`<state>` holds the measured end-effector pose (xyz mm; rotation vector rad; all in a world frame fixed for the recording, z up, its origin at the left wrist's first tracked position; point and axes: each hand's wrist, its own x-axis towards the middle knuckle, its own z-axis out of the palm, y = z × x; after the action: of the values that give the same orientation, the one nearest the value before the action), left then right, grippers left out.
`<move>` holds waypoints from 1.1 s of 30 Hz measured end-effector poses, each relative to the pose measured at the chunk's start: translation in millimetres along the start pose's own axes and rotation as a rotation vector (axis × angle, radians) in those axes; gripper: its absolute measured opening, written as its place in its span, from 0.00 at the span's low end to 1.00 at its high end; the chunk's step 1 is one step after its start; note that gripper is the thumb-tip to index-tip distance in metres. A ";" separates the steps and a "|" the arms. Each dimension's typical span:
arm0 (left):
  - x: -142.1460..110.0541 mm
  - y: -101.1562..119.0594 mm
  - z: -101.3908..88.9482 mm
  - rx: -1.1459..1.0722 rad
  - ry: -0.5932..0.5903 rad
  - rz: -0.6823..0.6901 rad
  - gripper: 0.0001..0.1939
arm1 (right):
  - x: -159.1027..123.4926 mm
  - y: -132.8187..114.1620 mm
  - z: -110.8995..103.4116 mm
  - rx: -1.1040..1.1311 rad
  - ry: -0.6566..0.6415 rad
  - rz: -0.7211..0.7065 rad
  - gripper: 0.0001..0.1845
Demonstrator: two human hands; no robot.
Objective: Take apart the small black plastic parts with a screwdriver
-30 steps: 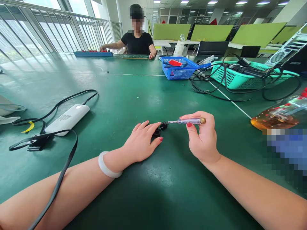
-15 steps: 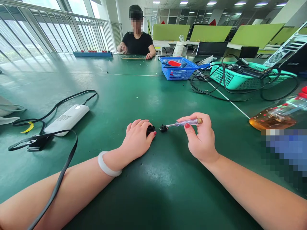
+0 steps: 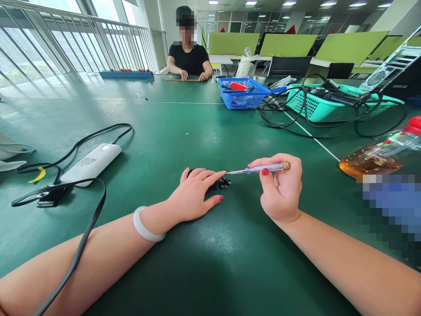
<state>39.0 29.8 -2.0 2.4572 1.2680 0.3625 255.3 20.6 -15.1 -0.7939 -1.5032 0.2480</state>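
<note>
A smooth green tabletop (image 3: 184,281), scuffed to a pale patch in front, carries everything. Nearest, the left hand (image 3: 194,195) lies with fingers outstretched and thumb apart, partly covering dark pieces; whether it grips any, I cannot tell. The right hand (image 3: 283,191) pinches the clear, ridged handle of a slim metal-shafted screwdriver (image 3: 269,167) between thumb and fingers. Its tip meets the left fingertips, just above a small, glossy black part (image 3: 225,183) with short prongs, on the tabletop beside them. The step looks like working the tip against that part; the next move seems to call for a steady brace and fine aim. Farther off are a rounded white power bank (image 3: 92,164), a see-through bottle (image 3: 371,162) of amber liquid, then latticed plastic baskets (image 3: 241,102).
</note>
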 end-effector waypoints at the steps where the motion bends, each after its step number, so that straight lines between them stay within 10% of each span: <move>1: -0.1 0.1 -0.1 0.002 -0.006 0.009 0.32 | 0.2 0.4 0.1 -0.004 0.010 -0.007 0.07; 24: -7.9 13.4 1.5 0.093 0.072 0.050 0.14 | 8.0 4.6 4.2 -0.276 -0.100 -0.121 0.08; 33: -101.8 9.6 -21.9 0.075 0.030 -0.034 0.10 | 4.2 -1.5 9.1 -0.288 -0.129 -0.126 0.10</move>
<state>-20.0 -54.8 15.2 2.4970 1.3575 0.3504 246.6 24.9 -12.0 -0.9198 -1.7275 -0.0132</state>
